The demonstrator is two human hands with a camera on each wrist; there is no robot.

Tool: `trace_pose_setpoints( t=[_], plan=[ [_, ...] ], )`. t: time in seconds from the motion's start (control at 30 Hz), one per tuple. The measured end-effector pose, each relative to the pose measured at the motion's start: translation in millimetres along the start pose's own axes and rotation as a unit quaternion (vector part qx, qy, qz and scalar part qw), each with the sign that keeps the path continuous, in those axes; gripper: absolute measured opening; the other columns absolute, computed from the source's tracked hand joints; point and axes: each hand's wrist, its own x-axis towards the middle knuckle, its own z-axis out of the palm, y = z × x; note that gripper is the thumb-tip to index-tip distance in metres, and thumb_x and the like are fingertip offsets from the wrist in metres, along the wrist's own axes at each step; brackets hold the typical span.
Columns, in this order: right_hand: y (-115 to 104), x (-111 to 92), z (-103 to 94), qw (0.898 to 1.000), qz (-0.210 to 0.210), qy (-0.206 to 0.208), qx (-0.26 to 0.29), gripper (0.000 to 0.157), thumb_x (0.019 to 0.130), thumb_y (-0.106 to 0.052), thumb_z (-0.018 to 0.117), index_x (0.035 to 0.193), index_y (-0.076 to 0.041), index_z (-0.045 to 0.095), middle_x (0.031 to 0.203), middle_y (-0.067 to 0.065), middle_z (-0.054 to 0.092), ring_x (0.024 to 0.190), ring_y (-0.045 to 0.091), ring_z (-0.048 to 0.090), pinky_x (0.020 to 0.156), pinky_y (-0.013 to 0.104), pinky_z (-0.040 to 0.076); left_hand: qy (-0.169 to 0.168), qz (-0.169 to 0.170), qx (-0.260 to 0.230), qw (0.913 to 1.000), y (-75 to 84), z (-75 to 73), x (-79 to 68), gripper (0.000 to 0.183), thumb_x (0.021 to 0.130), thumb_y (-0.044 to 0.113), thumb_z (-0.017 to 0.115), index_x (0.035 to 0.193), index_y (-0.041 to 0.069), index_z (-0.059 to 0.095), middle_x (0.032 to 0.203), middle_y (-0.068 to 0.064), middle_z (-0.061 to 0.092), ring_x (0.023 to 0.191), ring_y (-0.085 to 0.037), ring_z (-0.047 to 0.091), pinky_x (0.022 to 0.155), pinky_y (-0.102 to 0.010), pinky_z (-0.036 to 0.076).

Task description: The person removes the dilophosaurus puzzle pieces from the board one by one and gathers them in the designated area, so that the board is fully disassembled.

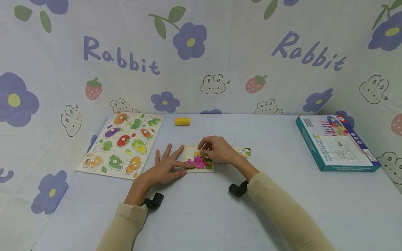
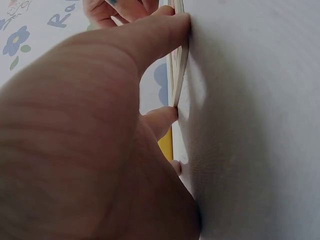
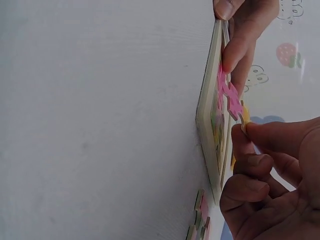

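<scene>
Pale wood edged the small puzzle tray (image 1: pixel 205 170), which lay flat on the whitish table (image 1: pixel 201 212) at twelve o'clock from me. My left hand (image 1: pixel 166 169) came in from about nine o'clock, fingers spread, the index laid on the pink pieces (image 1: pixel 200 164) in the tray, the thumb at its eight o'clock corner. My right hand (image 1: pixel 216 149), at two o'clock, pinched a yellowish piece (image 3: pixel 245 114) over the tray between thumb and fingertip; whether it touched the pink beside it, I could not tell. My hands were near each other but apart. Just past the tray, at three o'clock, lay loose pieces (image 1: pixel 245 152); well beyond them, the same way, a teal-sided box (image 1: pixel 339 144). A yellow cylinder (image 1: pixel 182 121) lay at eleven o'clock, a vegetable board (image 1: pixel 119 151) towards nine.
</scene>
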Motion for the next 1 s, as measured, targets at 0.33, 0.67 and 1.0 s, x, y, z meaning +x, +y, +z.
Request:
trace_pose_setpoints(
  t=[0.33, 0.67, 1.0],
  plan=[
    [7, -7, -7.4, 0.999, 0.037, 0.009, 0.016, 0.017, 0.102, -0.020, 0.070, 0.118, -0.014, 0.073, 0.113, 0.007, 0.077, 0.103, 0.022, 0.069, 0.087, 0.034, 0.056, -0.004, 0.003, -0.015, 0.9999, 1.6, -1.0, -0.5, 0.037, 0.106, 0.036, 0.061, 0.143, 0.038, 0.067, 0.181, -0.009, 0.008, 0.164, -0.050, -0.017, 0.121, -0.079, -0.021],
    [23, -31, -24.7, 0.999, 0.048, 0.014, 0.021, 0.016, 0.100, -0.017, 0.072, 0.115, -0.012, 0.074, 0.106, 0.007, 0.077, 0.093, 0.019, 0.069, 0.080, 0.030, 0.054, 0.001, 0.001, -0.009, 1.0000, 4.4, -1.3, -1.4, 0.036, 0.106, 0.038, 0.061, 0.141, 0.037, 0.069, 0.181, -0.008, 0.010, 0.165, -0.048, -0.015, 0.122, -0.078, -0.020],
    [45, -57, -40.4, 0.997, 0.067, 0.027, 0.013, 0.014, 0.099, -0.014, 0.072, 0.112, -0.012, 0.076, 0.107, 0.007, 0.076, 0.093, 0.020, 0.065, 0.077, 0.029, 0.053, 0.005, -0.001, -0.010, 0.9999, 4.9, -1.7, -3.3, 0.035, 0.106, 0.036, 0.062, 0.140, 0.035, 0.070, 0.181, -0.008, 0.011, 0.165, -0.048, -0.015, 0.123, -0.077, -0.020]
  ],
)
